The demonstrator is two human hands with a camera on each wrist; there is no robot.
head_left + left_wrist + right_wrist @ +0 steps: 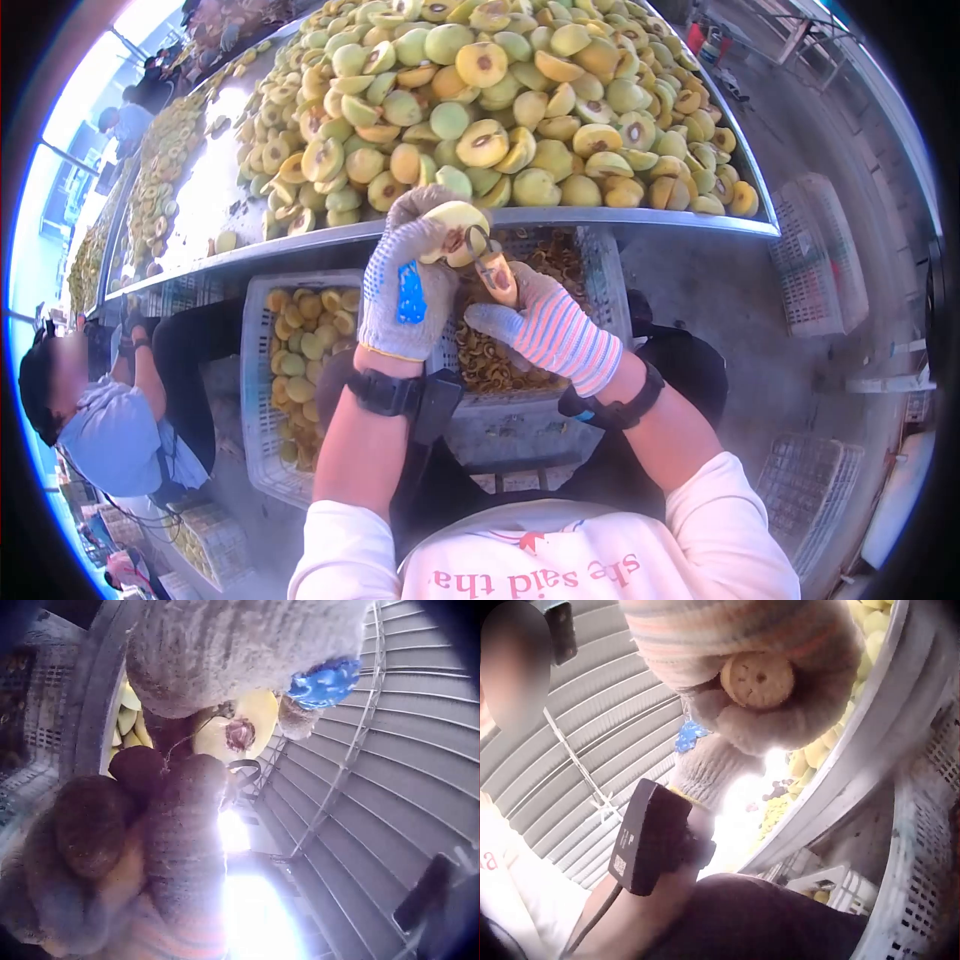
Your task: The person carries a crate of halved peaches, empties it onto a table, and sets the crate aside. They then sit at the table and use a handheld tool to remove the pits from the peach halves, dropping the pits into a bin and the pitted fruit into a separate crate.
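Over a crate point(612, 300), left hand point(405, 290) grips fruit point(455, 225), right hand point(550, 330) a tool point(496, 277).

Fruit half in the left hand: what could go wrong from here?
1. The tool in the right hand works at the fruit half right beside the gloved fingers of the left hand; a slip might nick them.
2. The half is held over the crate of scraps; if dropped, it may land there.

Grey concrete floor point(735, 300), corrugated metal roof point(420, 750), bright daylight, white plastic crates point(815, 250) stacked aside.
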